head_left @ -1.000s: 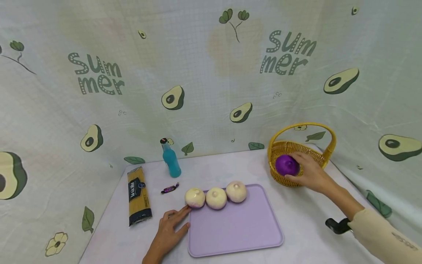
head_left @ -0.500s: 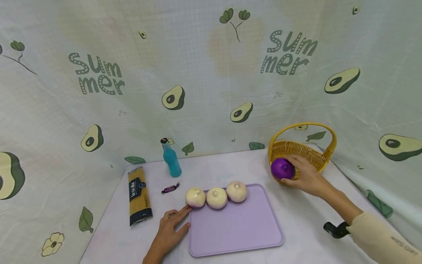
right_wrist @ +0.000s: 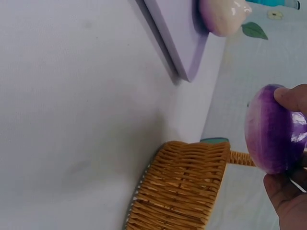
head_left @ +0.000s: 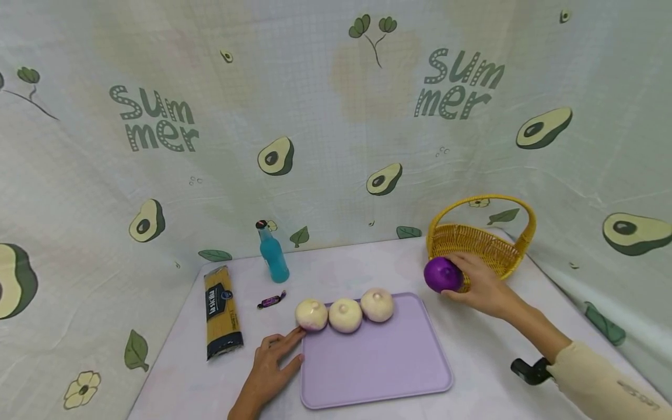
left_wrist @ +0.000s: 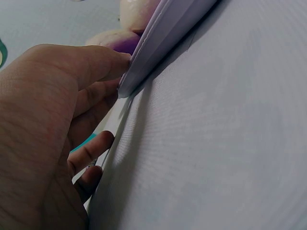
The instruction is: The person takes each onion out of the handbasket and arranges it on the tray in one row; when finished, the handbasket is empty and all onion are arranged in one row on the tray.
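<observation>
My right hand (head_left: 485,287) holds a purple turnip (head_left: 443,275) by its side, thumb and fingers round it, just past the basket's near left rim. In the right wrist view the turnip (right_wrist: 273,129) shows a paler pinkish underside and stands above the table. My left hand (head_left: 270,370) rests at the left edge of a lilac tray (head_left: 375,367), fingers loosely extended. Its thumb and fingertips touch the tray's edge in the left wrist view. Three pale turnips (head_left: 345,315) sit in a row along the tray's far side, the leftmost near my left fingertips.
The yellow wicker basket (head_left: 469,245) with its tall handle stands at the back right. Left of the tray lie a spaghetti pack (head_left: 222,312) and a wrapped candy (head_left: 271,300). Behind is a blue bottle (head_left: 273,256). A black handle (head_left: 530,371) shows by my right sleeve.
My right hand has carried the purple turnip leftward, from inside the basket to over its left rim and beyond. The left hand and tray have stayed put.
</observation>
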`<state>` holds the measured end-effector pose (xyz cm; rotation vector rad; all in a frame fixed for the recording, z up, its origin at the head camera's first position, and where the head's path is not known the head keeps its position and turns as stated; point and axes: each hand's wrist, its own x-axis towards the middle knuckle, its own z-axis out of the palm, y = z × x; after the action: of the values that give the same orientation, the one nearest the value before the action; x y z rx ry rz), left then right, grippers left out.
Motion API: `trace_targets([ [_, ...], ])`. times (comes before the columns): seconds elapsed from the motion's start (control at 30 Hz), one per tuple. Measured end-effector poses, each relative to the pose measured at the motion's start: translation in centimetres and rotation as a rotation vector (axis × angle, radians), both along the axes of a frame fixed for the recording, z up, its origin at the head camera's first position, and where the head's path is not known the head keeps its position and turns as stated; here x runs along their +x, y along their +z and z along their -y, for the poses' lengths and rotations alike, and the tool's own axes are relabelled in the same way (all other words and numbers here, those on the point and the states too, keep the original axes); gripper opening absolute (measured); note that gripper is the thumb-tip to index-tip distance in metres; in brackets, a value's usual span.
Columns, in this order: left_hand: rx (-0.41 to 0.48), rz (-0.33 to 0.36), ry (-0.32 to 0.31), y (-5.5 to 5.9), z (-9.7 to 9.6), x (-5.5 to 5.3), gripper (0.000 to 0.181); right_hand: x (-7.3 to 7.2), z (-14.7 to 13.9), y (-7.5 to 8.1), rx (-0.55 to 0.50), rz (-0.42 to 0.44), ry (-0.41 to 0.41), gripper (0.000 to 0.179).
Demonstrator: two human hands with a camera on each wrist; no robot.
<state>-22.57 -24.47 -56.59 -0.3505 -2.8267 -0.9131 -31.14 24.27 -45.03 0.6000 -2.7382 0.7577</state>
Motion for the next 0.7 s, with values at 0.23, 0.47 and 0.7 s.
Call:
trace_targets([
  [0.23,0.007,-0.019,-0.008,0.0,0.0,0.1,0.048,0.1,0.8,-0.6,-0.006,-0.016,0.023,0.078],
  [0.47,0.007,-0.018,-0.004,-0.1,-0.1,0.1,0.048,0.0,1.6,-1.0,-0.013,-0.011,0.045,0.079],
  [0.7,0.000,0.004,0.002,-0.1,0.0,0.1,0.048,0.0,2.3,-1.3,-0.003,0.008,0.043,0.080],
])
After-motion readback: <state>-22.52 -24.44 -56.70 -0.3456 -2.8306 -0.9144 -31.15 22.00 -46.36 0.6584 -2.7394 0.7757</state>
